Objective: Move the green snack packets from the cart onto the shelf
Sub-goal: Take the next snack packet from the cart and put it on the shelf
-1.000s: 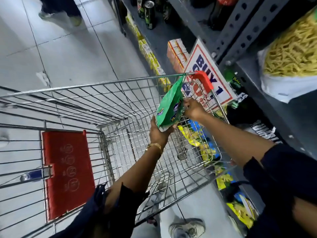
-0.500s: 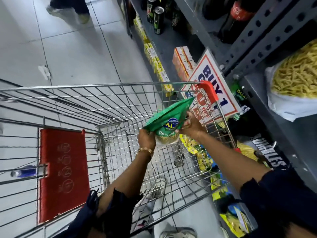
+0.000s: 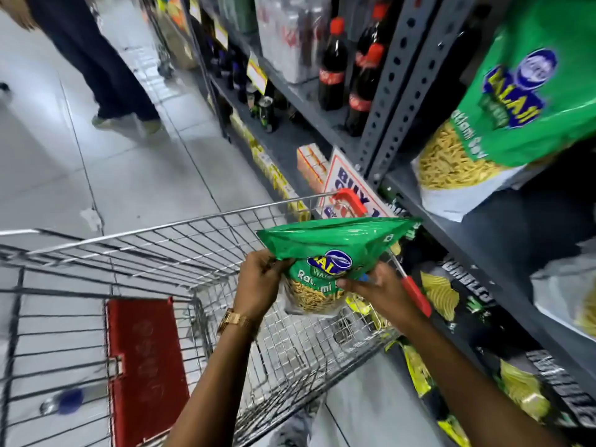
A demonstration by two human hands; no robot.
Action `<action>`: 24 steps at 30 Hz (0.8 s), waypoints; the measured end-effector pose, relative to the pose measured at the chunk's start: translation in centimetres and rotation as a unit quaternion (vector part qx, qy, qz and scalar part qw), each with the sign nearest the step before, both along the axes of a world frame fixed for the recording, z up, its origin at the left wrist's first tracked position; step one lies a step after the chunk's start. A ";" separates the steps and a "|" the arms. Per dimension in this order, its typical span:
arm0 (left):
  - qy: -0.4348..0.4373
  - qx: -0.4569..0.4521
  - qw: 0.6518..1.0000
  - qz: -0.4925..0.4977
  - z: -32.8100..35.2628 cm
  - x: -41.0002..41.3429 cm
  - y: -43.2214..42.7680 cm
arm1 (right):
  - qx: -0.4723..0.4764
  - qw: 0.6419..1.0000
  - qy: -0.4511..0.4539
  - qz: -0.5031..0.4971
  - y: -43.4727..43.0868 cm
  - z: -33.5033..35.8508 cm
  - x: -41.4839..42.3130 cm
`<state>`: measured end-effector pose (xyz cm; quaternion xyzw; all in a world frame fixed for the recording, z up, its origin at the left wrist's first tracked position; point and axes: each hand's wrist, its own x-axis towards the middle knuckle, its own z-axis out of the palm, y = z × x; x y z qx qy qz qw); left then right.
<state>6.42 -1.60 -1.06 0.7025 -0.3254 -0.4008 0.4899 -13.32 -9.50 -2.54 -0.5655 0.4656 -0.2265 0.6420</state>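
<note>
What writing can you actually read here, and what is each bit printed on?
"BUY 1": red-bordered sign behind the cart's corner.
"LALAJI", "Ratlami Sev" partly: green packet on the shelf.
"Rat...mi", logo partly covered: held packet, gripped by left hand and right hand.
Cola bottle labels, yellow price tags, black packets: too blurred.

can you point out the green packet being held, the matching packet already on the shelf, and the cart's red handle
held green packet (image 3: 335, 238): head view, on its green upper panel.
shelved green packet (image 3: 529, 101): head view, on its green front beside the logo.
cart's red handle (image 3: 350, 200): head view, on the red corner grip.
</note>
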 end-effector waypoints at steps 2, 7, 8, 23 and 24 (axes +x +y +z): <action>-0.034 -0.019 0.999 -0.026 2.6 -1.0 -0.4 | -0.032 0.998 -0.020 -0.043 0.6 2.2 -1.2; -0.075 -0.098 0.985 -0.118 8.9 -4.7 -1.5 | -0.116 0.981 -0.051 -0.147 3.0 7.6 -4.6; -0.062 -0.119 0.982 -0.135 10.0 -5.7 -1.6 | -0.135 0.974 -0.056 -0.171 3.6 8.7 -5.4; 0.031 -0.230 0.905 -0.357 14.5 -26.5 1.0 | -0.175 0.861 -0.095 -0.467 18.5 15.3 -23.9; 0.037 -0.227 0.903 -0.363 14.6 -27.4 1.2 | -0.168 0.861 -0.088 -0.471 19.0 15.7 -24.4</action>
